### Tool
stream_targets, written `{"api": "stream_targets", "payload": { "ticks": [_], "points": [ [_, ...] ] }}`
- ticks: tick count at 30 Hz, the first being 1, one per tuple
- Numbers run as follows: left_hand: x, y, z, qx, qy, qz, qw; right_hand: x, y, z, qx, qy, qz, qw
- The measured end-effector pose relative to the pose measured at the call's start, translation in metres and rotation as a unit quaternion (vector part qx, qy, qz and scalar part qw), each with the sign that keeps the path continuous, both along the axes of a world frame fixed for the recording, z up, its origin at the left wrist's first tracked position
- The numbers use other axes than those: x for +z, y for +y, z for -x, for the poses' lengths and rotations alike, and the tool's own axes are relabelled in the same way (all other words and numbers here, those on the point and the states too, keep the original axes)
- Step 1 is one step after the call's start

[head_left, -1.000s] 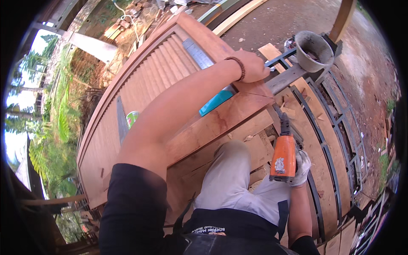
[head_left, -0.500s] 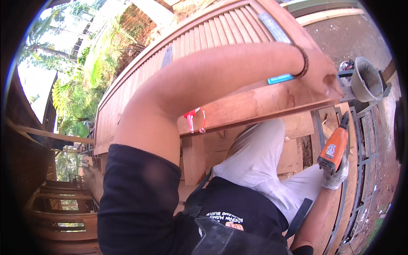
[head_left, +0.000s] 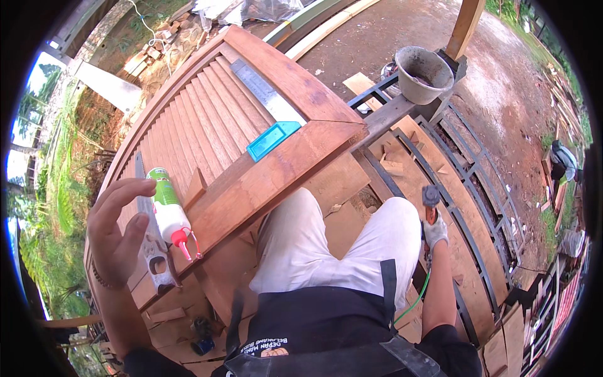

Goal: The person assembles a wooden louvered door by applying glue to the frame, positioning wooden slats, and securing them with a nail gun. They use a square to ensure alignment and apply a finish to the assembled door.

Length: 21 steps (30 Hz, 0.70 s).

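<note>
My bare left hand (head_left: 122,229) is raised at the left with its fingers apart and nothing in them. Beside it a white and green glue bottle (head_left: 166,204) with a red nozzle lies on the louvred wooden panel (head_left: 251,195). Between hand and bottle runs a long flat metal tool (head_left: 154,251) with an oval hole at its near end. Low by my right knee, my gloved right hand (head_left: 436,232) grips an orange nail gun (head_left: 431,200), seen end-on. A green hose trails below that hand. Farther up the panel rests a try square with a turquoise handle (head_left: 273,141).
A grey bucket (head_left: 424,75) stands beyond the panel's right corner. Dark metal frames (head_left: 468,169) and boards lie on the right. A small wood wedge (head_left: 195,188) sits on the panel near the bottle. Scraps and a dark object (head_left: 202,336) are on the floor below.
My left hand has left the panel's right corner and come back to the left, beside the glue bottle. My right hand still holds the nail gun, now turned end-on. The view has shifted.
</note>
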State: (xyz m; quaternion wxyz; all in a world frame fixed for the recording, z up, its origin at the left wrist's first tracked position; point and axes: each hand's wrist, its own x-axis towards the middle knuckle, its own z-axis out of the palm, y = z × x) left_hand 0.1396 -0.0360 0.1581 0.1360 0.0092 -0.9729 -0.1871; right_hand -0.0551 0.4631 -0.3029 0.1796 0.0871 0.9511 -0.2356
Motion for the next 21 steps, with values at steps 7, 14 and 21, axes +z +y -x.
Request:
{"api": "stream_targets", "payload": {
  "ticks": [7, 14, 21],
  "points": [
    [-0.01, -0.047, -0.063, 0.169, 0.138, -0.103, 0.97, -0.081, 0.032, -0.227, -0.065, -0.285, -0.161, 0.943],
    [-0.023, -0.091, -0.059, 0.234, 0.196, -0.169, 0.937, -0.062, 0.001, -0.266, -0.082, -0.325, -0.146, 0.931],
    [-0.043, -0.091, -0.067, 0.265, 0.213, -0.2, 0.919, -0.058, 0.009, -0.255, -0.066, -0.306, -0.166, 0.935]
  ]
}}
